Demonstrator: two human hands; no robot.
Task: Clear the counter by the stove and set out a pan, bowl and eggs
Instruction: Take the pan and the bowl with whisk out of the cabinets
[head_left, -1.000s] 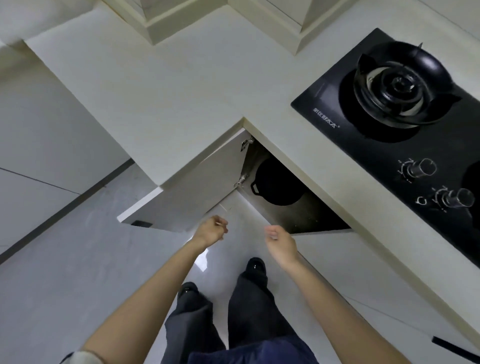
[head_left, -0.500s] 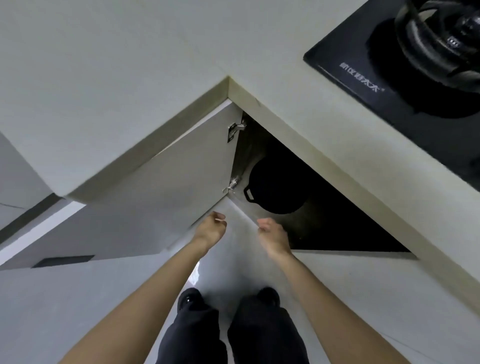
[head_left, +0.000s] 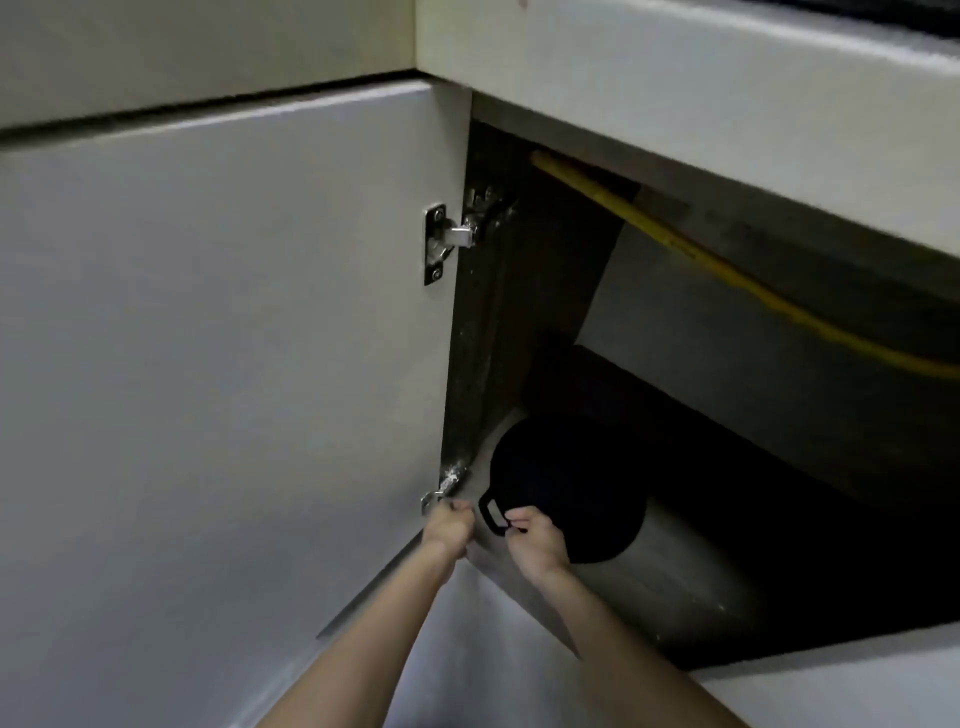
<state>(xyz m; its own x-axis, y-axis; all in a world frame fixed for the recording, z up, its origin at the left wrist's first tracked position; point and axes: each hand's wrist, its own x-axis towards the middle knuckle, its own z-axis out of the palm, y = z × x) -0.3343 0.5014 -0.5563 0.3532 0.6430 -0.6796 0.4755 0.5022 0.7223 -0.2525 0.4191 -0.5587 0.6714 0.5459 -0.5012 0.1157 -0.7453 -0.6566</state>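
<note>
View from a head-worn camera, low down and looking into an open cupboard under a pale stone worktop (head_left: 675, 78). A flat white cabinet door (head_left: 234, 338) stands swung open on the left, hung on two metal hinges, an upper hinge (head_left: 447, 241) and a lower hinge (head_left: 444, 486). A yellow flexible hose (head_left: 727, 270) slants across the dark upper part of the cupboard.

A round black pan (head_left: 566, 483) sits on the grey cupboard floor (head_left: 675, 582), just inside the opening, with its small loop handle (head_left: 491, 512) turned towards the person. Two bare forearms reach in from below.

The right hand (head_left: 537, 540) is at the loop handle; its grip looks closed, thumb and fingertips pinching the near side of the loop, though the frame is blurred. The left hand (head_left: 449, 525) is just beside the handle, below the lower hinge; its grip is curled into a fist with nothing visible in it.

As for progress, the task appears to be at an early stage. The cupboard is open and the pan is found and taken hold of, but it is not yet lifted out. No bowl or eggs are in view, and the worktop's upper surface cannot be seen from here, so whether it is cleared cannot be told.
</note>
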